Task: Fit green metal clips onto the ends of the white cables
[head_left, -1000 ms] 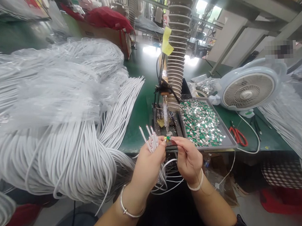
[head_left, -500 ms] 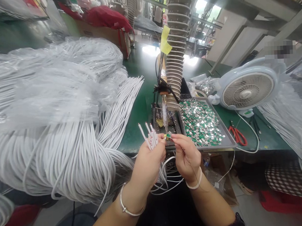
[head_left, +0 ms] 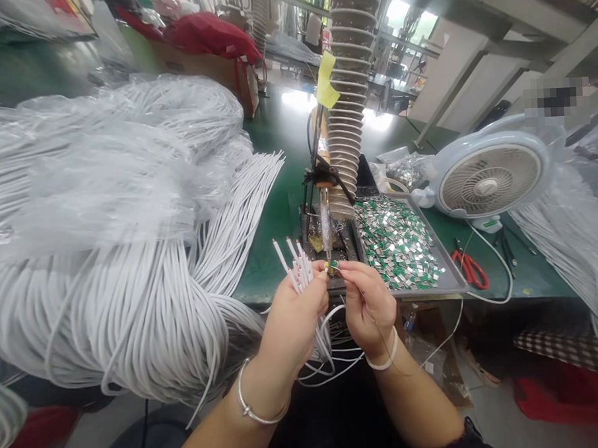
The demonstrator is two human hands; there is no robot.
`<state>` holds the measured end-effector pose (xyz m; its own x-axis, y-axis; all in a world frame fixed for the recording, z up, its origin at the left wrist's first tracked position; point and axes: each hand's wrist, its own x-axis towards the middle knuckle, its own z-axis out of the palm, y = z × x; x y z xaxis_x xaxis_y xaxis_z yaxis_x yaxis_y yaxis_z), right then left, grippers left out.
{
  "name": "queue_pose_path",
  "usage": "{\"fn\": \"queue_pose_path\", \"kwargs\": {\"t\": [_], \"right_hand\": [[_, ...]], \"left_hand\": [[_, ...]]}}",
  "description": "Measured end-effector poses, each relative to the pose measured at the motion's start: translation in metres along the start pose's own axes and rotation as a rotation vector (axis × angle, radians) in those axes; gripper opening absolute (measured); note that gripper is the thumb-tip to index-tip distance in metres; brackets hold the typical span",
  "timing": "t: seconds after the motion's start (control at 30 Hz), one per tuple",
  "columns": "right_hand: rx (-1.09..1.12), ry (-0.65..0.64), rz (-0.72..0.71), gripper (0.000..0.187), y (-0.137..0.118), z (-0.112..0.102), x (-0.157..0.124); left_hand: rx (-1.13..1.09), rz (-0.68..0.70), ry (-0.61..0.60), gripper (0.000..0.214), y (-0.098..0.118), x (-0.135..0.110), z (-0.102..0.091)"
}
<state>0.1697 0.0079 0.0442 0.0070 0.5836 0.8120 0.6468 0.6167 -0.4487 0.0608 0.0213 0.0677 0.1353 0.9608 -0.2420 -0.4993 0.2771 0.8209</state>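
Observation:
My left hand (head_left: 295,313) is closed round a bunch of white cables (head_left: 295,267), their stripped ends pointing up and away. Between thumb and forefinger it also steadies one cable end under the iron. My right hand (head_left: 369,303) pinches a small green circuit board (head_left: 334,265) at its fingertips, beside that cable end. A thin wire, probably solder, runs from the right palm down past the wrist. Just above the fingertips stands the tip of an upright soldering iron (head_left: 325,216), fixed on a stand. Whether tip and board touch is too small to tell.
A metal tray (head_left: 453,280) full of green-and-silver boards lies to the right. Beyond it are red-handled cutters (head_left: 472,269) and a fan (head_left: 490,176). A ribbed hose (head_left: 355,83) hangs behind the iron. Large cable bundles (head_left: 109,311) under plastic fill the left.
Both hands stay almost in place at the iron's tip, the right one shifting slightly. At the lower right, the checked cloth has moved and shows less.

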Motion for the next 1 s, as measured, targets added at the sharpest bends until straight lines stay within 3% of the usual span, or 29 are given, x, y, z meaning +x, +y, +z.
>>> {"fn": "queue_pose_path", "kwargs": {"t": [1.0], "right_hand": [[0.023,0.005,-0.035,0.024,0.004,0.0027,-0.005]], "left_hand": [[-0.026,-0.02,-0.013,0.012,-0.0053,0.0001,-0.002]]}}
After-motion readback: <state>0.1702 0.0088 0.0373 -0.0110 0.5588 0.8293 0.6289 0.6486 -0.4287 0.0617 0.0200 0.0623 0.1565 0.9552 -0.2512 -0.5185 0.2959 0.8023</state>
